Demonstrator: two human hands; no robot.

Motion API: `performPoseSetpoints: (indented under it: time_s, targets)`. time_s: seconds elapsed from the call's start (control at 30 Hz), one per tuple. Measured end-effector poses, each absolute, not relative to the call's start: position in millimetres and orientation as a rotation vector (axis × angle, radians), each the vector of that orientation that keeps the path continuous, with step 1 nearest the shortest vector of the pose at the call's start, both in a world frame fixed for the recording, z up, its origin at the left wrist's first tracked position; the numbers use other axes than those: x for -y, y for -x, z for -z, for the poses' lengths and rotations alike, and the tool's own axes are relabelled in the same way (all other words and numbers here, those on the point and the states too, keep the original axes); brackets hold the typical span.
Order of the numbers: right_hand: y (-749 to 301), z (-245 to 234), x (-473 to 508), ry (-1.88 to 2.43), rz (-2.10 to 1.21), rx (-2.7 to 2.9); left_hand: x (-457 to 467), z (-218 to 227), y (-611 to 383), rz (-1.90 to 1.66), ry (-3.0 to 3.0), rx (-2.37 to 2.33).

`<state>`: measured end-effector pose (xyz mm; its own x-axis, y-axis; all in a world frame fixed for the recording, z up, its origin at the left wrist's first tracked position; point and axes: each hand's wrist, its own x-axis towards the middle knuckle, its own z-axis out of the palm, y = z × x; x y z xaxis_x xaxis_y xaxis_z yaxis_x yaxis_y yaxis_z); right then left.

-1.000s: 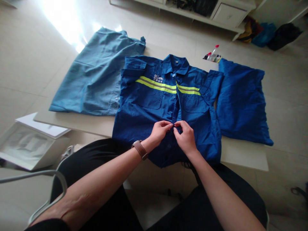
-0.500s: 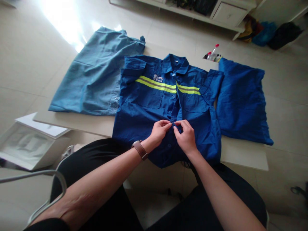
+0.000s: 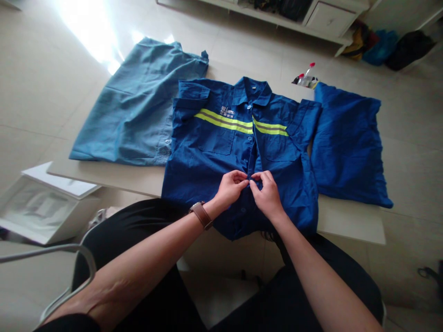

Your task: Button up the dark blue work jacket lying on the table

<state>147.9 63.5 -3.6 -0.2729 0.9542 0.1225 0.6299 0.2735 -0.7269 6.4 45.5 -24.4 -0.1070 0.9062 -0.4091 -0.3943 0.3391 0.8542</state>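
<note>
A dark blue work shirt (image 3: 214, 159) with a yellow-and-grey reflective stripe lies front up before me, collar away from me. Its lower edge hangs over the near side of the board. My left hand (image 3: 232, 186), with a brown-strapped watch on the wrist, pinches the front placket below the chest pockets. Right beside it, my right hand (image 3: 266, 191) pinches the other side of the placket, fingertips almost meeting. The bit of cloth or button between the fingers is mostly hidden. White buttons show above and below the hands, and the front gapes a little above them.
A lighter blue garment (image 3: 128, 106) lies to the left on the pale board (image 3: 104, 177). Another blue cloth (image 3: 348, 147) lies on the right, with red-capped bottles (image 3: 306, 79) behind it. A white box (image 3: 44, 203) stands at lower left; a white cabinet (image 3: 325, 20) is at the back.
Both hands stay at the same spot on the placket. The left fingertips have shifted slightly to the right, closer to the right hand's. The garments lie as before.
</note>
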Motion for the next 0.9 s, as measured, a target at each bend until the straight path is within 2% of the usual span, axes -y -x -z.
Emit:
performPoseSetpoints:
  time_s: [0.7,0.9]
  targets:
    - [-150.6,8.2,-65.6,1.557,-0.948,1.861,-36.9,17.8,0.8,-1.056,-1.026,-1.229]
    - [-152.1,3.3,-66.2,1.515,-0.841,1.981,-34.4,16.7,4.6,-0.957,-1.137,-1.298]
